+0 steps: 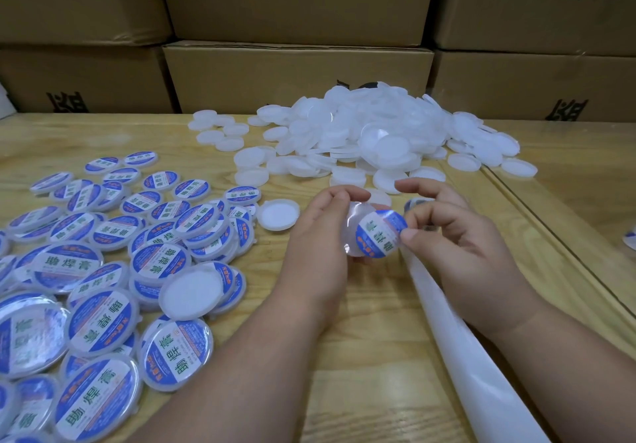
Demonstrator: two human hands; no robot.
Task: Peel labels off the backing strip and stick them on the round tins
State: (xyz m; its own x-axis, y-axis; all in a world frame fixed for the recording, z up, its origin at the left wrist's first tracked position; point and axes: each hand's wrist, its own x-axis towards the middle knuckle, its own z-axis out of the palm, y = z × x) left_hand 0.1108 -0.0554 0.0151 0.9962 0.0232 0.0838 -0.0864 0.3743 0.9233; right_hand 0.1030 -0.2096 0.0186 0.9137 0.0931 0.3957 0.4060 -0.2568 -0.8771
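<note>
One label going onto one tin, both held above the table.

Left hand (321,232) grips a bare white tin (358,236) by its rim, fingers curled behind it; right hand (457,236) pinches the blue label (380,238) by its edge against the tin's face, partly laid on, it seems. I judge the tin light and stiff, best held at the rim; the label thin, floppy and sticky, best held at the very edge and smoothed from one side to avoid creases. The backing strip (457,346) trails from under the right hand toward the near table (378,356) edge and could snag the wrist. Labelled tins (103,305) crowd the left; bare ones (371,133) are heaped ahead, before stacked boxes (296,74).
</note>
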